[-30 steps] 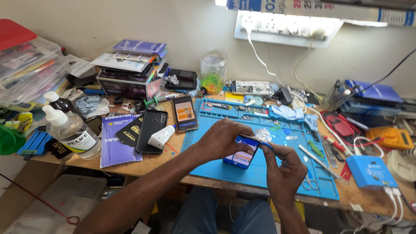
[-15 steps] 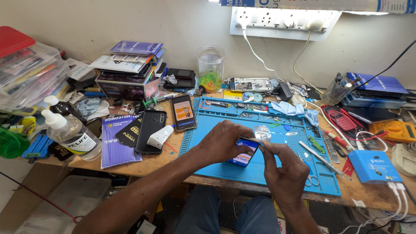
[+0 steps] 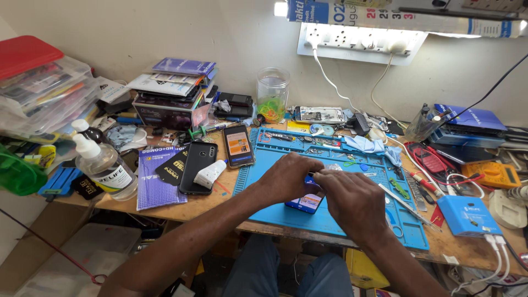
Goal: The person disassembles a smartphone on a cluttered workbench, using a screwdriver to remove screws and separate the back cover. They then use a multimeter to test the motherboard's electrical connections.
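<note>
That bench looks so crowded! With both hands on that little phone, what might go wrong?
Three risks, as guesses:
1. Both hands, left hand and right hand, cover the small blue phone, so it might slip onto the blue mat.
2. Tweezers and scissors lie right beside the right hand; a wrist could knock them.
3. The clear pump bottle stands near two phones; a bump might spill liquid.

Both hands (image 3: 324,190) grip a phone (image 3: 305,202) over the blue mat (image 3: 335,220).
</note>
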